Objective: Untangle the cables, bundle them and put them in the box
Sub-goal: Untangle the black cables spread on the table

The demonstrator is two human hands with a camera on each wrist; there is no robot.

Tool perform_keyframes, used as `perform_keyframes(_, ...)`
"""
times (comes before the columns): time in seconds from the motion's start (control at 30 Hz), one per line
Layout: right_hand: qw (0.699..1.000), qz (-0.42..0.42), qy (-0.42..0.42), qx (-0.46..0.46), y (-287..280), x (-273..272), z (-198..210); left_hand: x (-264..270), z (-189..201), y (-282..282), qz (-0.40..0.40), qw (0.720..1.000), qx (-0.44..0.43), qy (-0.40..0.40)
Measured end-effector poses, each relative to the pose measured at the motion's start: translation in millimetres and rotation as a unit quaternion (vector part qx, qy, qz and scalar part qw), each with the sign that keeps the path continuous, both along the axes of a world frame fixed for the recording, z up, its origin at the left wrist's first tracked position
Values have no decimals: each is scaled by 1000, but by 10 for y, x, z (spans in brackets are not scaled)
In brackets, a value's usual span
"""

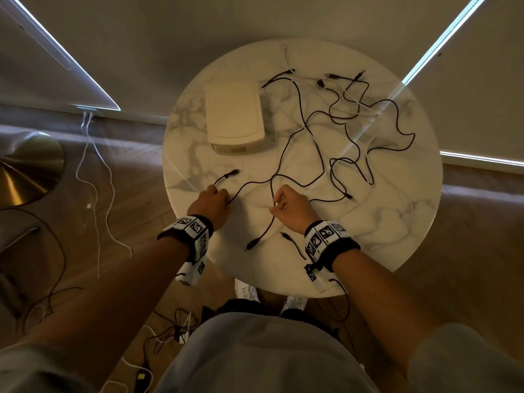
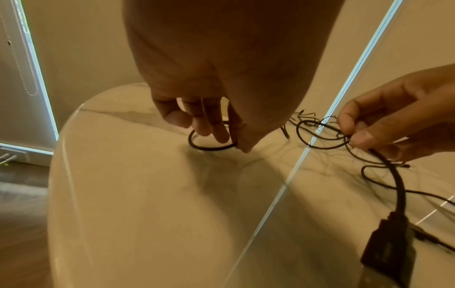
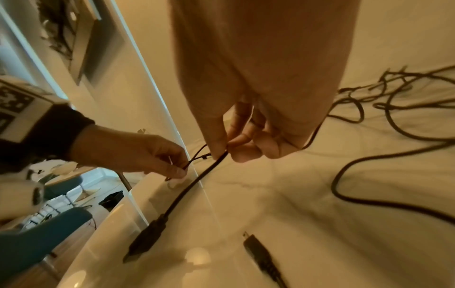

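Note:
Several thin black cables (image 1: 347, 124) lie tangled across the right half of the round marble table (image 1: 397, 222), with a white cable (image 1: 365, 110) among them. A cream box (image 1: 234, 117) with its lid on stands at the back left. My left hand (image 1: 224, 198) pinches one black cable near its small plug (image 1: 231, 173), just above the tabletop (image 2: 147, 194). My right hand (image 1: 276, 204) pinches a black cable (image 3: 197, 181) whose USB plug (image 3: 145, 243) hangs down to the table. Another loose plug (image 3: 261, 253) lies beside it.
The table's near edge (image 1: 283, 290) is right in front of my body, with my feet under it. White and dark cords (image 1: 93, 180) trail over the wooden floor at the left, near a brass lamp base (image 1: 28, 165). Bright window strips run along the blinds behind.

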State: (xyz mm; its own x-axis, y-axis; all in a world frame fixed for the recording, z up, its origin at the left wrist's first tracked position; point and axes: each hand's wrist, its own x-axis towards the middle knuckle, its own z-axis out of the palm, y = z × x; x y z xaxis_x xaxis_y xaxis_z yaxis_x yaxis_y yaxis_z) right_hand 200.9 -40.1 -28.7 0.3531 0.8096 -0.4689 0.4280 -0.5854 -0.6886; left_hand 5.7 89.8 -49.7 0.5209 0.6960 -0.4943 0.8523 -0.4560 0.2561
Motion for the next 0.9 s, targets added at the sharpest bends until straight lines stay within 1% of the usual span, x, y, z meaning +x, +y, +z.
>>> perform_keyframes(0.07, 999, 25, -11, 20, -5, -29, 37, -23, 25, -4, -19, 999, 35, -16)
perform_keyframes(0.17, 997, 45, -43, 36, 39, -57, 107, -5, 169, 11, -9, 993, 81, -86)
perform_keyframes(0.23, 997, 45, -49, 45, 98, -84, 169, 16, 290, 12, -15, 986, 106, -129)
perform_keyframes(0.3, 999, 28, -21, 35, 180, -115, 233, 36, 405, -14, -35, 977, 129, -164)
perform_keyframes(0.37, 999, 1, 29, 19, 267, -163, 307, 49, 502, -64, -57, 971, 138, -185)
perform_keyframes(0.43, 995, -44, 86, 20, 346, -218, 366, 47, 558, -113, -74, 968, 135, -197)
perform_keyframes(0.57, 968, -163, 187, 46, 450, -246, 388, 1, 578, -191, -94, 970, 105, -200)
perform_keyframes(0.63, 956, -182, 226, 42, 470, -244, 405, -39, 567, -210, -98, 971, 95, -197)
perform_keyframes(0.73, 957, -174, 228, 43, 509, -222, 452, -107, 545, -233, -115, 969, 85, -201)
perform_keyframes(0.83, 952, -187, 230, 76, 548, -142, 500, -141, 530, -247, -136, 962, 81, -224)
perform_keyframes(0.9, 948, -187, 239, 95, 567, -67, 548, -132, 525, -216, -135, 960, 104, -223)
